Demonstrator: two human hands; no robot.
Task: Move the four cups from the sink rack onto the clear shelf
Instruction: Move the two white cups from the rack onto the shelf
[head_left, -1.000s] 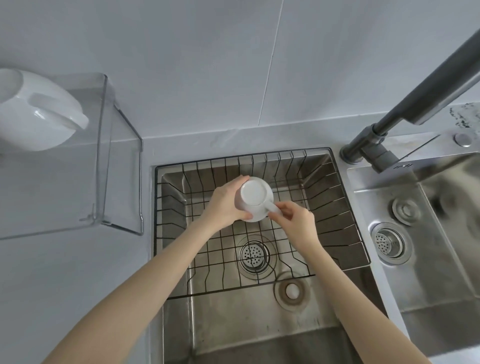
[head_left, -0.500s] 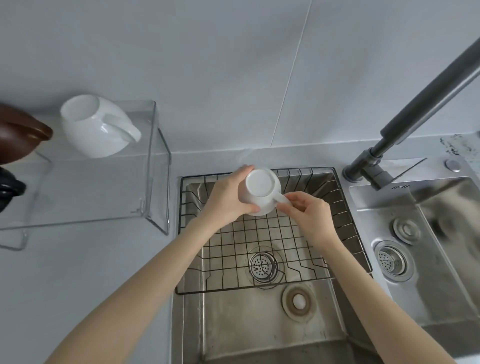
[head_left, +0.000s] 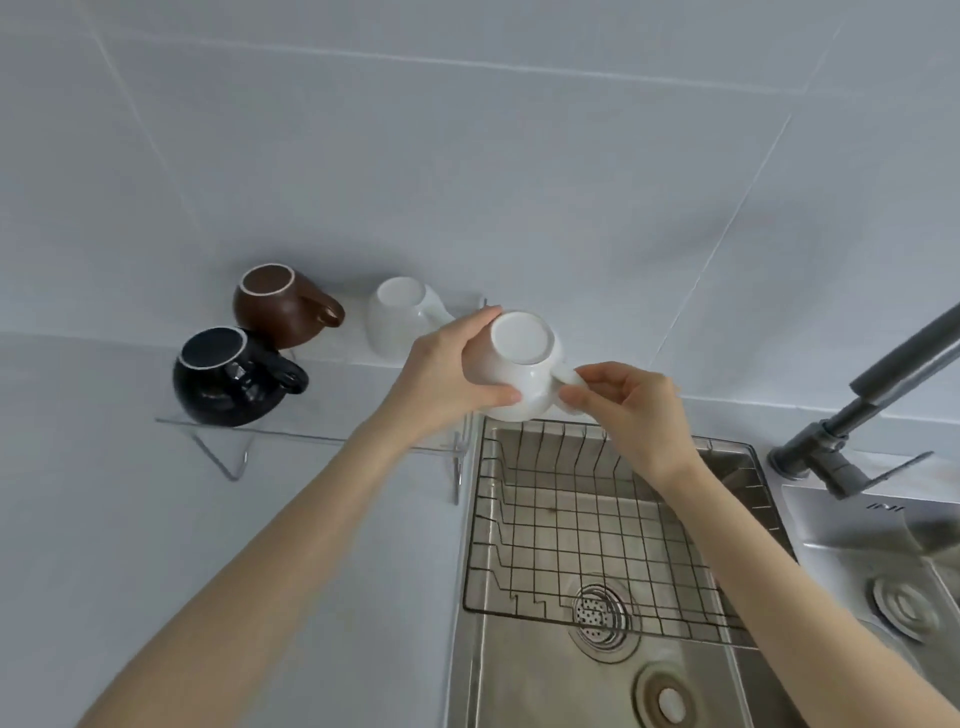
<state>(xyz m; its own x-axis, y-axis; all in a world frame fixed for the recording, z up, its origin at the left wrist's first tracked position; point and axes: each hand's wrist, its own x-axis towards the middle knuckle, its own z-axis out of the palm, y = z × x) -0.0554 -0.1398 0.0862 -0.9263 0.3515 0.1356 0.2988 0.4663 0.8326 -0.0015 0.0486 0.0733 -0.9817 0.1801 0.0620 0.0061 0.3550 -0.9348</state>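
I hold a white cup (head_left: 519, 364) upside down above the far left corner of the wire sink rack (head_left: 592, 525). My left hand (head_left: 447, 374) wraps its body and my right hand (head_left: 628, 400) pinches its handle. The clear shelf (head_left: 332, 431) stands left of the sink with three cups on it, all upside down: a brown cup (head_left: 278, 306) at the back left, a black cup (head_left: 228, 379) at the front left and another white cup (head_left: 397, 322) at the back right. The held cup hovers at the shelf's right end. No cups lie in the rack.
The steel sink (head_left: 550, 675) holds the rack, with a drain strainer (head_left: 600, 616) below it. A grey faucet (head_left: 883, 395) rises at the right beside a second basin (head_left: 893, 582). A tiled wall stands close behind the shelf. Pale countertop spreads left of the sink.
Both hands lifted the white cup out of the rack and carried it up and left to the shelf's right end. The view swung left, showing the brown and black cups.
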